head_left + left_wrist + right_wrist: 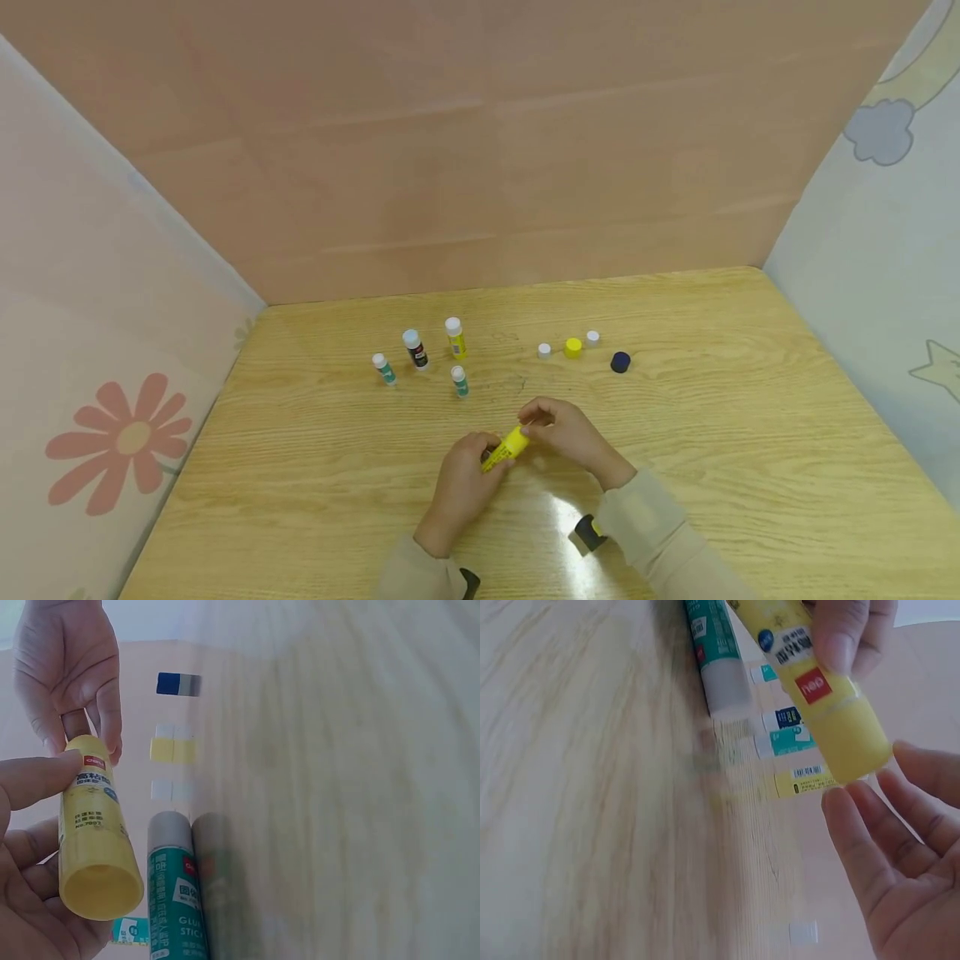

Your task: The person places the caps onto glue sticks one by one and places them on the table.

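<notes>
A yellow glue stick (pixel 507 449) is held tilted above the table, its yellow cap (pixel 853 742) on the end toward the right hand. My left hand (pixel 462 483) grips its body, thumb across the label in the left wrist view. At the capped end, my right hand (pixel 566 435) has thumb and fingertips around the cap's edge. Beyond the hands stand a small green glue stick (pixel 460 382), another green one (pixel 384 369), a dark-labelled one (pixel 416 350) and a yellow-labelled one with a white cap (pixel 455 337).
Loose caps lie at the back right of the wooden table (pixel 300 467): a white one (pixel 544 351), a yellow one (pixel 573 347), another white one (pixel 592 338) and a dark blue one (pixel 620 362). A brown panel (pixel 480 167) rises behind, with patterned walls at both sides.
</notes>
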Demonstrator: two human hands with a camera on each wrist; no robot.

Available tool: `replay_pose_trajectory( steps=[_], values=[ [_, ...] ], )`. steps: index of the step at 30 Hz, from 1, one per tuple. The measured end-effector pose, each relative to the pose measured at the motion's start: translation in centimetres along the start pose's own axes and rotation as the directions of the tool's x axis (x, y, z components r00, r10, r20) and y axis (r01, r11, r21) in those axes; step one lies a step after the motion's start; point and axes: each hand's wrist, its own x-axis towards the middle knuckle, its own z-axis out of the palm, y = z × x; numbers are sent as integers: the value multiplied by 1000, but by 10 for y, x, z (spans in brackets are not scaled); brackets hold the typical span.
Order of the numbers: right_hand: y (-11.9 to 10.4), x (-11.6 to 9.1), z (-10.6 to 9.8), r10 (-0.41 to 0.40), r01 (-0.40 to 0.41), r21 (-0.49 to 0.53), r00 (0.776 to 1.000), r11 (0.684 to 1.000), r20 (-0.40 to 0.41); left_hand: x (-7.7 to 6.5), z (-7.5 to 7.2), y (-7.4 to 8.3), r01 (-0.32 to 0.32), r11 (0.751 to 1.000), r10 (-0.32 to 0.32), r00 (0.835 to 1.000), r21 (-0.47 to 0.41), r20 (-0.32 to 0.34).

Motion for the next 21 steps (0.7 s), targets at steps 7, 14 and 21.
replay_pose_trajectory(
  steps=[7, 14, 21],
  values=[
    [6, 1, -5, 26, -26, 4, 999, 1000, -19, -1, 4, -1, -1, 1000, 1, 999, 0, 36],
    [11, 1, -6, 27, -28, -6, 999, 1000, -28, -3, 5, 2, -35, 998, 32, 997, 51, 68],
    [14, -1, -7, 38, -38, -15, 999, 999, -34, -5, 7, 5, -41, 992, 27, 993, 118, 114]
  ],
)
